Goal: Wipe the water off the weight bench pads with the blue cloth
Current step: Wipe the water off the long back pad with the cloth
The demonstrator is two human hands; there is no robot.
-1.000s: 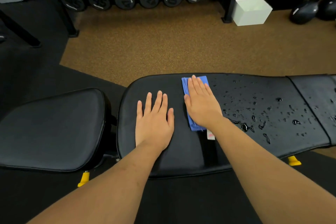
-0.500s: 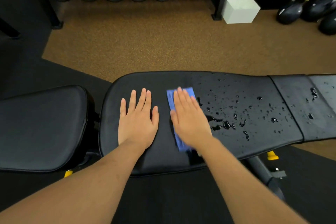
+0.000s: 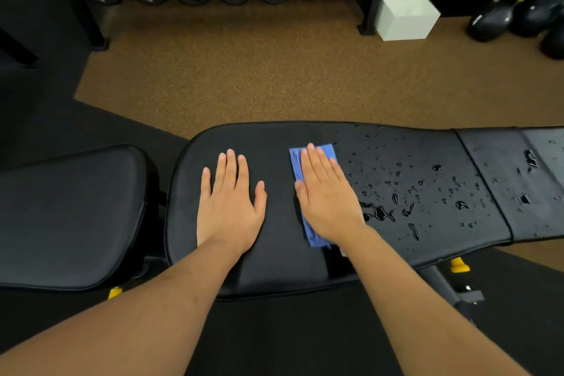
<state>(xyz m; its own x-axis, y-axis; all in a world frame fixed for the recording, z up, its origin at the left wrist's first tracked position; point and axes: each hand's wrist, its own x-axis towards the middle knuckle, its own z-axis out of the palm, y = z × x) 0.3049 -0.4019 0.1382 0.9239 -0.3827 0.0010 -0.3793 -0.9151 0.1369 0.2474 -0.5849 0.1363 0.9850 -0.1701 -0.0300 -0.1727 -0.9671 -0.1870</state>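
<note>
Right hand: your right hand [image 3: 328, 198] lies flat, fingers straight and close together, pressing down on the blue cloth [image 3: 296, 165]; nothing is gripped.
Left hand: your left hand [image 3: 230, 204] is flat with fingers slightly spread, resting on a dry-looking part of the long pad [image 3: 274, 140] and holding nothing.
Cloth: folded into a narrow strip under your right palm, at the left edge of the wet patch.
Water: there is a puddle [image 3: 378, 212] just right of your hand, with scattered beads beyond it. More drops sit on the end pad [image 3: 534, 186].
Risk, slip: the cloth is only pressed, not held, so on slick vinyl it may bunch up or slide out from under your palm.
Risk, smear: a narrow strip probably soaks fast, and after that it spreads a film instead of lifting water.
Risk, run-off: pushing the puddle toward the near edge would likely send it over the side.
Risk, misses: the seam between the pads and the far rim are easy to skip.
</note>
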